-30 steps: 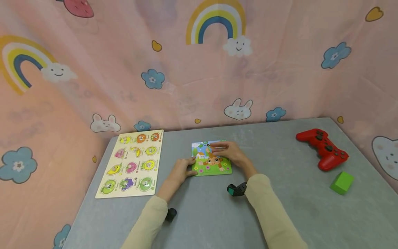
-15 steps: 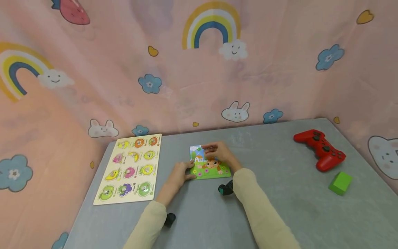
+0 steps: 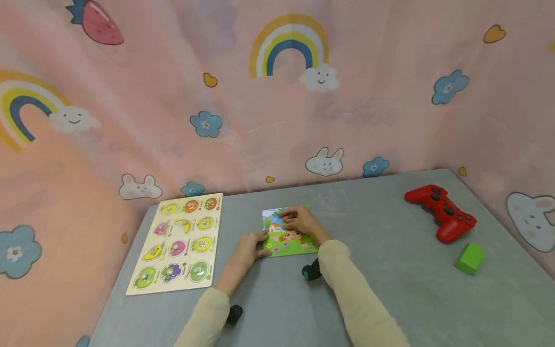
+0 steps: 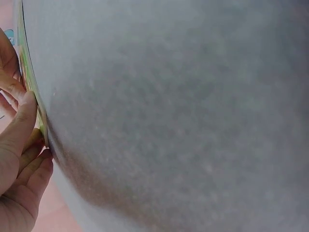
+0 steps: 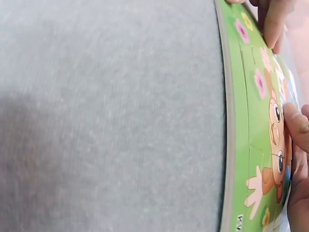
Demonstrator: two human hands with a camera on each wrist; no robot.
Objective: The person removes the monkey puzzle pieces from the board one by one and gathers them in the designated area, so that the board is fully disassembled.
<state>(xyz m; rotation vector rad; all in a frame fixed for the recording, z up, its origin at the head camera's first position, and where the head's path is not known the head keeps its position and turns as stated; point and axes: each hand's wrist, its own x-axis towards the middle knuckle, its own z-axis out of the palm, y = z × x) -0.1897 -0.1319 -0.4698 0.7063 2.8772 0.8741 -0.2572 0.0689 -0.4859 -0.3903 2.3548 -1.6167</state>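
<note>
A small monkey jigsaw puzzle (image 3: pixel 289 245) lies flat on the grey table, showing a house, flowers and green grass. At its left edge, my left hand (image 3: pixel 247 248) grips the board between thumb and fingers. The left wrist view has the left thumb (image 4: pixel 21 123) along the board's thin edge and fingers at its corner. Over the upper part of the picture, my right hand (image 3: pixel 303 222) reaches in from the right, fingertips on the surface. In the right wrist view, the right thumb (image 5: pixel 295 123) touches the puzzle beside the monkey's head; the right hand covers part of the picture.
A wooden fruit peg puzzle (image 3: pixel 177 245) lies to the left. On the right are a red game controller (image 3: pixel 441 212) and a green block (image 3: pixel 470 259). A pink patterned cloth (image 3: pixel 243 159) hangs behind the table (image 3: pixel 277 308).
The right hand has shifted left across the puzzle, its fingers now more bent. The left hand stays at the left edge. The head view has tilted slightly upward.
</note>
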